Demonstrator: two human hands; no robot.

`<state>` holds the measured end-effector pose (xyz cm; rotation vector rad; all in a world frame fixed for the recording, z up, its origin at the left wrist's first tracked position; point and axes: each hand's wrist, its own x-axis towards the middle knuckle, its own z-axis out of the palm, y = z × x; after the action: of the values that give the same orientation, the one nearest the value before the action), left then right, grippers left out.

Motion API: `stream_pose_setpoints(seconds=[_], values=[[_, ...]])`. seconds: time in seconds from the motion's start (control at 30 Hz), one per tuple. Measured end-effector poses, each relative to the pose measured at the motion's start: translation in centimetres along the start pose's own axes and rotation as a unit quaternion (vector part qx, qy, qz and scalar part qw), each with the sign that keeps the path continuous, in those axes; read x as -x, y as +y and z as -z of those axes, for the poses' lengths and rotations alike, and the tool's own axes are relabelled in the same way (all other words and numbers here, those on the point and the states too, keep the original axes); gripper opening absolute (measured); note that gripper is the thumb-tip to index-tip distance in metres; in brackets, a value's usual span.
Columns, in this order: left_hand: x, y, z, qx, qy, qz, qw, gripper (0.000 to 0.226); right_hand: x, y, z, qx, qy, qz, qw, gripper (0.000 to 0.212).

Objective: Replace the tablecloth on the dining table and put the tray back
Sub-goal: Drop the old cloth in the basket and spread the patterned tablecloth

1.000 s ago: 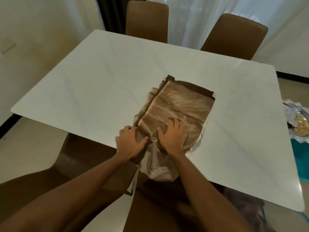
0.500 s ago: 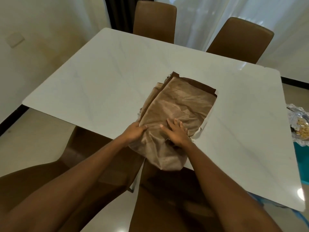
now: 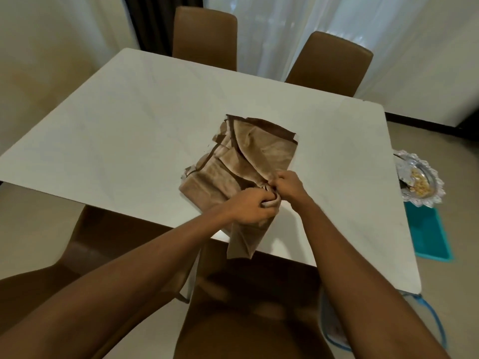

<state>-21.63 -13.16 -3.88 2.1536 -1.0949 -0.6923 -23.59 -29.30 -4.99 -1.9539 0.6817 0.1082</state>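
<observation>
A folded brown tablecloth (image 3: 248,161) with a darker border lies on the white marble dining table (image 3: 129,141), near the front edge, and one end hangs off the edge. My left hand (image 3: 250,207) and my right hand (image 3: 287,186) are both closed on bunched fabric at the cloth's near end, close together. The top layers are lifted and rumpled. A silver scalloped tray (image 3: 417,183) with some yellow bits in it sits off the table to the right.
Two brown chairs (image 3: 204,37) (image 3: 329,63) stand at the far side, and two more (image 3: 248,320) are tucked in at the near side. A teal mat (image 3: 427,231) lies under the tray. White curtains hang behind.
Both hands went from pressing flat on the cloth to gripping its near end. The top layers have lifted and the cloth has shifted and rumpled.
</observation>
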Motion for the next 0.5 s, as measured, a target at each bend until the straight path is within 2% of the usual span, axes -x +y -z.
stream_pose_setpoints(seconds=[0.1,0.2,0.27,0.3,0.37,0.43,0.5], values=[[-1.3,0.0,-2.2,0.008,0.028,-0.011,1.0,0.02,1.3,3.0,3.3,-0.112,0.137,-0.038,0.983,0.018],[-2.2,-0.8,-3.4,0.012,0.086,0.035,0.996,0.026,2.7,8.3,5.6,-0.234,0.285,-0.118,0.922,0.021],[-3.0,-1.6,-4.1,0.005,0.109,0.051,0.993,0.025,4.1,12.2,6.7,-0.246,0.361,-0.192,0.879,0.026],[-3.1,-2.4,-4.1,-0.003,0.107,0.06,0.992,0.025,4.8,13.6,6.7,-0.213,0.389,-0.223,0.868,0.03],[-3.5,-3.6,-4.3,-0.052,0.077,0.075,0.993,0.029,6.0,15.3,6.5,-0.071,0.419,-0.238,0.873,0.035],[-3.9,-4.7,-4.5,-0.117,0.053,0.097,0.987,0.041,6.6,15.6,5.8,0.07,0.414,-0.152,0.895,0.041],[-4.3,-5.5,-5.0,-0.168,0.037,0.126,0.977,0.06,6.3,15.4,5.1,0.161,0.36,-0.005,0.919,0.041]])
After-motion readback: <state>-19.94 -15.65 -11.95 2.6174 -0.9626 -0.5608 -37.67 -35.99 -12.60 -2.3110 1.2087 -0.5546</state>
